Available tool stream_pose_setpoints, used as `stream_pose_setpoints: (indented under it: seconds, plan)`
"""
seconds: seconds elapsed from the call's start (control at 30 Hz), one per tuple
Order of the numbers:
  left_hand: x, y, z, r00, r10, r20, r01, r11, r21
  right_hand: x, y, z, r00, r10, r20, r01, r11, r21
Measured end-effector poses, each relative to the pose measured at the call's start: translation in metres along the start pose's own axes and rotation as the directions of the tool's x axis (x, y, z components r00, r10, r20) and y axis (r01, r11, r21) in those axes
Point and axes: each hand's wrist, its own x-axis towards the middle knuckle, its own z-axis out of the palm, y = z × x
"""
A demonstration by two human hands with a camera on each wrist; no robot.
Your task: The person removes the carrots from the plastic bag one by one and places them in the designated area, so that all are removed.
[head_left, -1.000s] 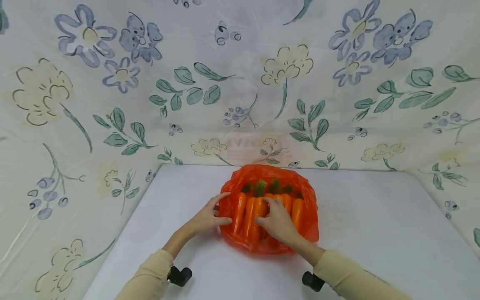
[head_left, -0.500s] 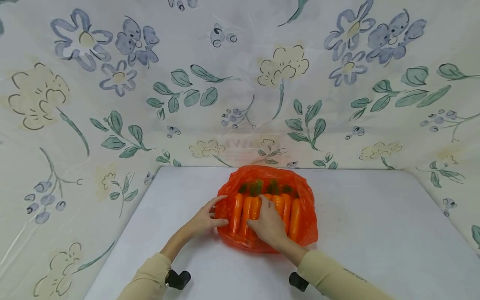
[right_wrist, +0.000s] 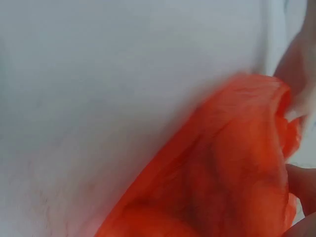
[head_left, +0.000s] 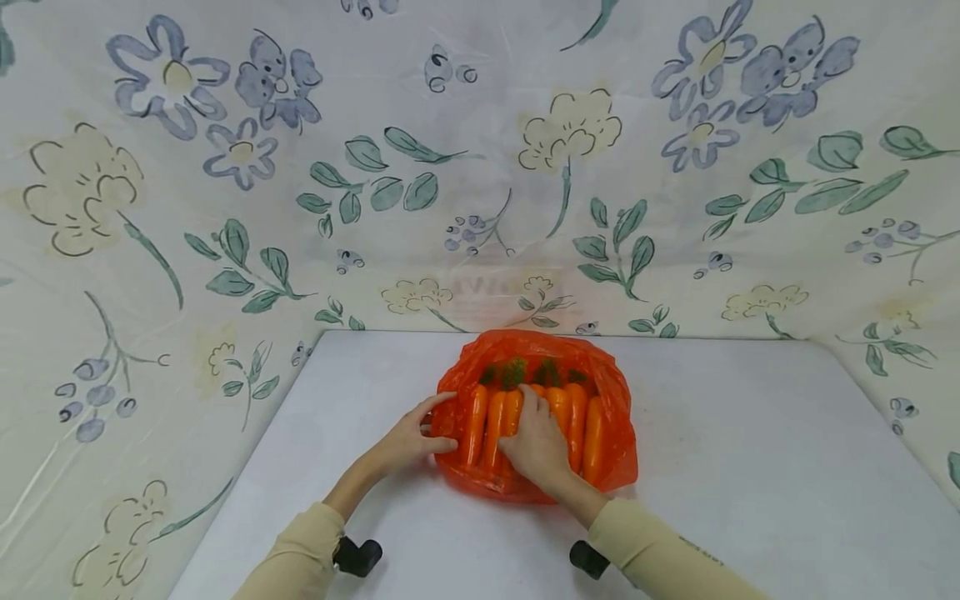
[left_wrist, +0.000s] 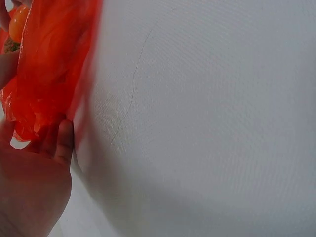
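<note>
A red plastic bag (head_left: 618, 454) lies open in the head view, holding several orange carrots (head_left: 594, 435) side by side with green tops (head_left: 514, 371) toward the far end. My left hand (head_left: 405, 437) holds the bag's left side, thumb in front and the other fingers partly behind the plastic. In the left wrist view, fingertips (left_wrist: 64, 140) press against the red film. Over the middle carrots is my right hand (head_left: 542, 442), its thumb and fingers around a carrot (head_left: 513, 412) that it partly hides. The right wrist view is blurred and mostly shows the bag (right_wrist: 232, 163).
The white table (head_left: 735, 450) extends around the bag on both sides. A flower-patterned sheet (head_left: 480, 167) rises behind and at the sides. Black wrist-worn devices (head_left: 358, 557) hang below both sleeves.
My right hand has moved left and slightly down across the carrots, closing in on one near the middle. My left hand has stayed at the bag's left side.
</note>
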Motion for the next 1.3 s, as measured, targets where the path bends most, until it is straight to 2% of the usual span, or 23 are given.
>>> stream_pose_setpoints:
  seconds: [0.23, 0.47, 0.83, 1.07, 1.3]
  plan:
    - [-0.001, 0.0, 0.0, 1.0, -0.028, -0.003, 0.028, 0.999, -0.024, -0.003, -0.002, -0.001, 1.0, 0.014, 0.023, -0.017, 0.991, 0.134]
    - [-0.002, 0.0, 0.001, 0.999, -0.022, -0.026, 0.021, 0.999, -0.036, -0.005, -0.005, -0.002, 0.999, 0.017, 0.038, -0.024, 0.983, 0.185]
    - [-0.002, -0.003, -0.001, 0.999, -0.027, -0.022, 0.025, 0.995, -0.1, -0.002, -0.013, -0.013, 0.999, 0.008, 0.036, -0.017, 0.966, 0.259]
    - [-0.004, -0.005, 0.0, 0.999, -0.037, -0.029, 0.033, 0.99, -0.137, 0.002, -0.016, -0.025, 0.999, -0.038, 0.017, 0.029, 0.93, 0.366]
    - [-0.005, -0.005, 0.003, 0.998, -0.047, -0.034, 0.042, 0.987, -0.152, 0.007, -0.017, -0.035, 1.0, -0.028, -0.008, 0.029, 0.9, 0.435]
